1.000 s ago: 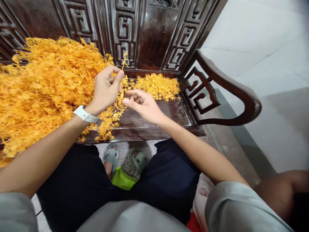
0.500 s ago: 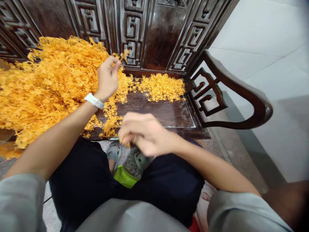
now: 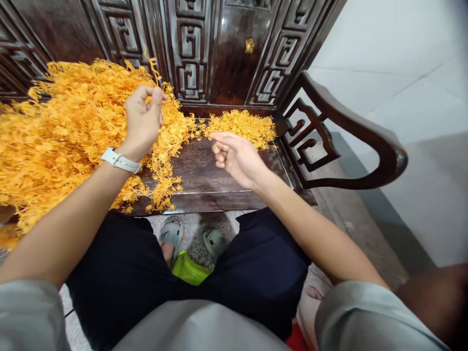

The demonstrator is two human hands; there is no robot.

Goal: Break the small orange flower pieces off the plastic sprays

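A large tangled heap of orange plastic flower-like pieces (image 3: 80, 126) covers the left of the dark wooden bench (image 3: 204, 170). My left hand (image 3: 144, 117), with a pale watch strap at the wrist, is pinched closed over the heap's right side. An orange strand rises just behind its fingertips; what they hold is hidden. My right hand (image 3: 239, 158) is over the bench, index finger stretched out, other fingers loosely bent, nothing in it. Near its fingertips lies a smaller pile of orange pieces (image 3: 248, 127). A single orange piece (image 3: 249, 46) shows against the carved backrest, apart from both hands.
The carved wooden backrest (image 3: 237, 63) stands behind the bench, with a curved armrest (image 3: 387, 156) at the right. Below are my dark-clothed legs, grey clogs (image 3: 215, 241) and a bright green object (image 3: 190, 270) on the floor.
My right hand has moved up and right from the bench's front edge, and its fingers have opened. My left hand has shifted left. A lone orange piece now appears before the backrest.
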